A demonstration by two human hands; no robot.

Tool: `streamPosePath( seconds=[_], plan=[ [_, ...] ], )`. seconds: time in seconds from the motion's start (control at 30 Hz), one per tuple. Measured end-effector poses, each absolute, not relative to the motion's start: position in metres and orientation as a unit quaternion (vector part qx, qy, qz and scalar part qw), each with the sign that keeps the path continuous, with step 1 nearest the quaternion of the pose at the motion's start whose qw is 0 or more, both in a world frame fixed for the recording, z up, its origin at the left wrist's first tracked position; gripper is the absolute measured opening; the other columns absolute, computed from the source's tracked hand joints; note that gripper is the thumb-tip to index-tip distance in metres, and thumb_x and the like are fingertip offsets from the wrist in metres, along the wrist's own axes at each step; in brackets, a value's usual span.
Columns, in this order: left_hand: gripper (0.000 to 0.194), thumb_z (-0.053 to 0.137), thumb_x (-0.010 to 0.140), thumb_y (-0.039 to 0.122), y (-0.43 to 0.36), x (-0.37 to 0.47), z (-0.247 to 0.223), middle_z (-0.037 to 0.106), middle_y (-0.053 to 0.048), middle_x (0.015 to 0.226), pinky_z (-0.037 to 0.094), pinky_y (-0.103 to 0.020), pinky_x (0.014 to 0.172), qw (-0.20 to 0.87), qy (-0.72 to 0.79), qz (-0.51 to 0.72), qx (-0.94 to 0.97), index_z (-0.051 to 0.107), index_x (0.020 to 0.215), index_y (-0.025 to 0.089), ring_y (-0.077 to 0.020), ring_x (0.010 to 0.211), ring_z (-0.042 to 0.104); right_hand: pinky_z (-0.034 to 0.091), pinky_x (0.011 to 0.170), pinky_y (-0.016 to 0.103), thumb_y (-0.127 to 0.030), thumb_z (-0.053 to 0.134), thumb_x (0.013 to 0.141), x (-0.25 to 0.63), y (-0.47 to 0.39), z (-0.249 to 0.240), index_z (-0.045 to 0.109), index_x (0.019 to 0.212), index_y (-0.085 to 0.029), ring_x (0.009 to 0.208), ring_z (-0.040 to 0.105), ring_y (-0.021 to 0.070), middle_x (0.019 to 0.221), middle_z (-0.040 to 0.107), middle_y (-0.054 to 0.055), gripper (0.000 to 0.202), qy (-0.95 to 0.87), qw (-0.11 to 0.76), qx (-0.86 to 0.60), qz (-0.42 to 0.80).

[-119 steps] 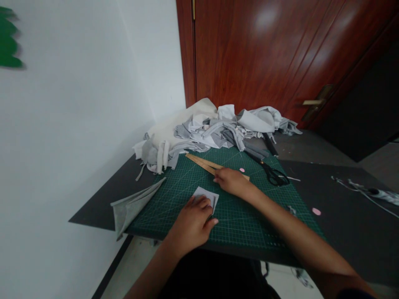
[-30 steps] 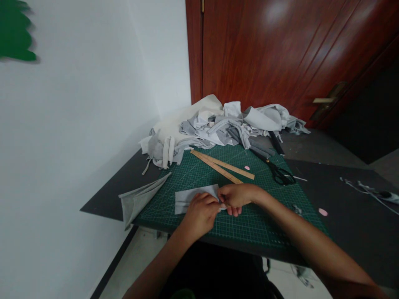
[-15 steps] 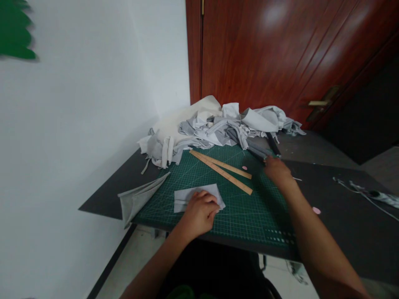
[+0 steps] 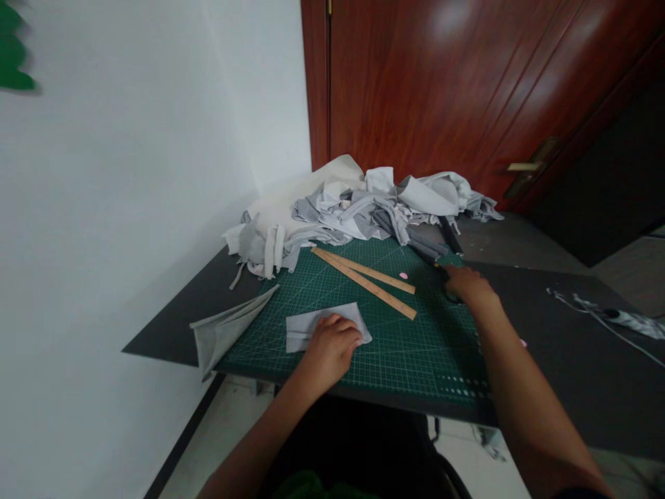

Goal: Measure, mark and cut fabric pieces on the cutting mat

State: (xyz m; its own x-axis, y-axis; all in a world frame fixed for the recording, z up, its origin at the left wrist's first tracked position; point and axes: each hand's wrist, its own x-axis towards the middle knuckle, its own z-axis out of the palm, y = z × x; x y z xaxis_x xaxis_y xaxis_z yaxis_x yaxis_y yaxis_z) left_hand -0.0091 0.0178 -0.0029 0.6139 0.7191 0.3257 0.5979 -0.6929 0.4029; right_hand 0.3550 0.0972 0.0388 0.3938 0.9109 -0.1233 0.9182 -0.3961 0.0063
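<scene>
A small folded piece of light grey fabric (image 4: 301, 331) lies on the green cutting mat (image 4: 400, 357). My left hand (image 4: 337, 339) rests over its right half, fingers curled and closed at the fabric's edge. Farther right, my right hand (image 4: 470, 285) is closed around dark-handled scissors (image 4: 453, 298) at the mat's right side. Their blades point towards the dark grey cloth strips behind and are hard to make out. Between the hands and the pile, two wooden rulers (image 4: 379, 294) lie crossed in a narrow V.
Crumpled grey and white fabric (image 4: 364, 208) is heaped along the back. Another folded grey cloth (image 4: 228, 333) overhangs the left front edge. A pink chalk piece (image 4: 404, 276) sits near the rulers. A white cord (image 4: 618, 329) runs across the black table (image 4: 561, 374) at right.
My right hand has drawn slightly back and right, and the scissors now show in its grip. My left hand stays on the grey fabric. The view has shifted slightly.
</scene>
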Motion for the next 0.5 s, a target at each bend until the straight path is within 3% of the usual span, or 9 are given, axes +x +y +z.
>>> streamPosePath(
  seconds=[0.1, 0.33, 0.5],
  plan=[
    [0.015, 0.063, 0.096, 0.013, 0.017, -0.008, -0.001, 0.074, -0.002, 0.096, 0.043, -0.039, 0.089, 0.13, 0.376, 0.228, 0.889, 0.074, 0.09, 0.023, -0.0226, 0.101, 0.06, 0.051, 0.098, 0.058, -0.018, 0.05, 0.091, 0.348, 0.095, 0.041, 0.059, 0.143, -0.019, 0.135, 0.054, 0.0445, 0.142, 0.056, 0.028, 0.053, 0.528, 0.063, 0.845, -0.063],
    [0.017, 0.06, 0.098, 0.014, 0.013, -0.005, 0.007, 0.072, -0.002, 0.096, 0.043, -0.04, 0.087, 0.106, 0.378, 0.205, 0.896, 0.072, 0.091, 0.022, -0.0232, 0.1, 0.059, 0.052, 0.103, 0.051, -0.011, 0.051, 0.089, 0.343, 0.093, 0.047, 0.047, 0.155, -0.023, 0.132, 0.061, 0.0363, 0.147, 0.058, 0.021, 0.067, 0.547, 0.079, 0.826, -0.111],
    [0.018, 0.057, 0.1, 0.015, 0.011, -0.003, 0.003, 0.07, -0.004, 0.094, 0.044, -0.041, 0.088, 0.074, 0.383, 0.204, 0.898, 0.071, 0.09, 0.02, -0.0241, 0.098, 0.059, 0.05, 0.104, 0.056, -0.008, 0.054, 0.086, 0.348, 0.092, 0.049, 0.04, 0.159, -0.025, 0.132, 0.061, 0.039, 0.148, 0.057, 0.023, 0.077, 0.55, 0.042, 0.825, -0.123]
  ],
)
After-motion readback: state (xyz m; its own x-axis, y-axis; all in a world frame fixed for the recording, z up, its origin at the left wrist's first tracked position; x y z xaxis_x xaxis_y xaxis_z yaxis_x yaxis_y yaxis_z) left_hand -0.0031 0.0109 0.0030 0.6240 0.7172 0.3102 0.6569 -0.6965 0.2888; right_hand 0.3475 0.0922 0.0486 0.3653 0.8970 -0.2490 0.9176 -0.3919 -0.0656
